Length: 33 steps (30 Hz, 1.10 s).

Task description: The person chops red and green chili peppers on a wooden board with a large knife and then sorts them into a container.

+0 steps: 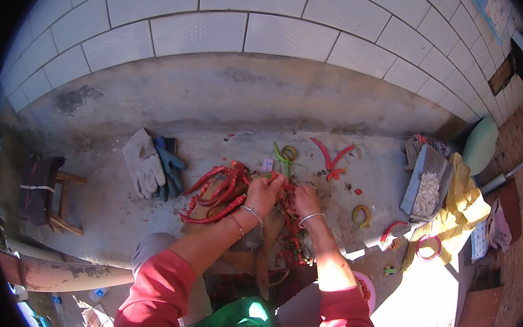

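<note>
My left hand point(263, 193) pinches a red chili pepper with a bit of green at its end, partly hidden by my fingers. Close beside it, the fingers of my right hand point(305, 200) are closed on red chili pepper flesh point(290, 189); how much they hold is hidden. A pile of long red chili peppers point(222, 190) lies on a wooden board point(234, 216) left of my hands. Below my right hand are stems and red scraps point(294, 244). A blade-like tool point(261, 274) extends from the board towards my lap.
Grey work gloves point(144, 166) and blue gloves point(169, 167) lie left, near a small wooden stool point(63, 198). Red peppers point(331, 157) and green curled peppers point(361, 216) are scattered rightward. A dustpan point(425, 185) sits by a yellow sack point(464, 193); a pink bowl point(371, 292) is below.
</note>
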Available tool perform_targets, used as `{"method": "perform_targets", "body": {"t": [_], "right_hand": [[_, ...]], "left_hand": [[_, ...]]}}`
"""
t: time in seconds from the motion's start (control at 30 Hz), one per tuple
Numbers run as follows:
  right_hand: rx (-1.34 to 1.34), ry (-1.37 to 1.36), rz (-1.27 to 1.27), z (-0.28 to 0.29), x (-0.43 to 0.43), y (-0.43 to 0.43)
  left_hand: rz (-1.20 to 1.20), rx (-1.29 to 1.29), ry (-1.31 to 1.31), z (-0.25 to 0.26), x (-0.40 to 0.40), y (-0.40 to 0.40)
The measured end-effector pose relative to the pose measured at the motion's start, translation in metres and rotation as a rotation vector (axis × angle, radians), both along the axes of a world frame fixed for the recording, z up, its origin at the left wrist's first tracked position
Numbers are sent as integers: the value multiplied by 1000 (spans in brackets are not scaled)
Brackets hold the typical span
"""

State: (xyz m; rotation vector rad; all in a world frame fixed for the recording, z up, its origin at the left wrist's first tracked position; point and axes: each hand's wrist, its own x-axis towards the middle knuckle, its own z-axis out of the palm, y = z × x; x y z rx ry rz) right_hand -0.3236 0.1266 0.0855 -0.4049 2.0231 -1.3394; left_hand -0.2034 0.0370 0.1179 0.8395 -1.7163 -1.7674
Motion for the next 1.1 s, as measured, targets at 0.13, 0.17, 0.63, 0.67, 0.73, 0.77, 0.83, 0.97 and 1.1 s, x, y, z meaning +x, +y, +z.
{"method": "perform_targets", "body": {"t": [0.13, 0.17, 0.63, 0.67, 0.73, 0.77, 0.83, 0.97, 1.1], "right_hand": [[250, 416, 151, -18, -49, 35], [301, 569, 270, -19, -60, 41], [-349, 171, 280, 37, 2, 12], [-344, 143, 276, 37, 0, 13], [-337, 108, 295, 46, 11, 11], [-334, 88, 307, 52, 18, 9], [-355, 54, 327, 60, 24, 11], [-362, -27, 297, 62, 27, 13], [-352, 206, 341, 55, 16, 18]], "left_hand": [[-26, 69, 74, 12, 15, -38], [-63, 26, 49, 12, 14, -41], [-389, -611, -295, 3, 29, -16], [-411, -619, -277, 0, 25, -14], [-437, -633, -272, -10, 28, -14], [-411, -469, -192, -15, 30, -13], [-370, -141, 0, -13, 26, -6], [-405, -147, -9, -15, 24, -10], [-489, -304, -96, -5, 21, -12]]}}
